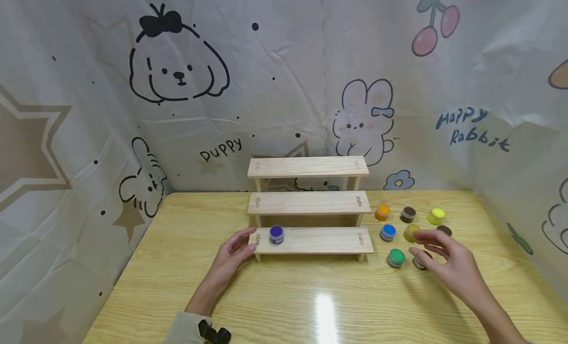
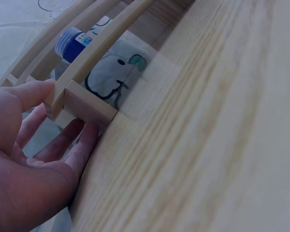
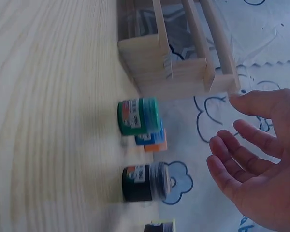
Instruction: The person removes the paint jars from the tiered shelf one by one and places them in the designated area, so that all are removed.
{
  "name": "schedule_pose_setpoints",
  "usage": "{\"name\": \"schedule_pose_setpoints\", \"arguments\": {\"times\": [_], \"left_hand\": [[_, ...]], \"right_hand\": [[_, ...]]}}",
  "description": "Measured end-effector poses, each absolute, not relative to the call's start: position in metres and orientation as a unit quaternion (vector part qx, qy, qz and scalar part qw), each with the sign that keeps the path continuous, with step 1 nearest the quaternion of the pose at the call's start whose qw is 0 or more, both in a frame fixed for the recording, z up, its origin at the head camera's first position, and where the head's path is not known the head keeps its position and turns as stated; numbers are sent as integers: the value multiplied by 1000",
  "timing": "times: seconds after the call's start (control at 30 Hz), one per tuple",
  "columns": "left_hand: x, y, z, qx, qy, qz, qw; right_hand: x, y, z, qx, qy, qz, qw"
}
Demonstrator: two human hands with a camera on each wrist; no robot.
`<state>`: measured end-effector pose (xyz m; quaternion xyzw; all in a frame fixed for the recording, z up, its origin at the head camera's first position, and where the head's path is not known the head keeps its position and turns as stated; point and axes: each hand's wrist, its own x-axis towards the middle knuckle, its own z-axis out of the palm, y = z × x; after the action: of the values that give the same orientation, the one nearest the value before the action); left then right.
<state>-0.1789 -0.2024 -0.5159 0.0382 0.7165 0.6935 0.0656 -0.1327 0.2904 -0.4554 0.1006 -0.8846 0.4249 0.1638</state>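
A three-step wooden display stand stands on the table. My left hand grips the left end of its lowest step, thumb on the board's edge and fingers against the leg in the left wrist view. On that step, near the left end, sits a purple paint jar. My right hand hovers with relaxed, parted fingers over the paint jars at the right, holding nothing. Below its fingertips a black jar is partly covered in the head view. Beside that jar stands a green one.
Right of the stand are more paint jars: orange, dark brown, yellow, blue, ochre and another dark one. A printed cloth hangs behind the table.
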Motion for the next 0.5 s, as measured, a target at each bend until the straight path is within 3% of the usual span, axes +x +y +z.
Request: {"name": "schedule_pose_setpoints", "arguments": {"times": [0.5], "left_hand": [[-179,-202,-514,36,718,692,65]], "right_hand": [[-143,237,-441,174,-849,475,149]]}}
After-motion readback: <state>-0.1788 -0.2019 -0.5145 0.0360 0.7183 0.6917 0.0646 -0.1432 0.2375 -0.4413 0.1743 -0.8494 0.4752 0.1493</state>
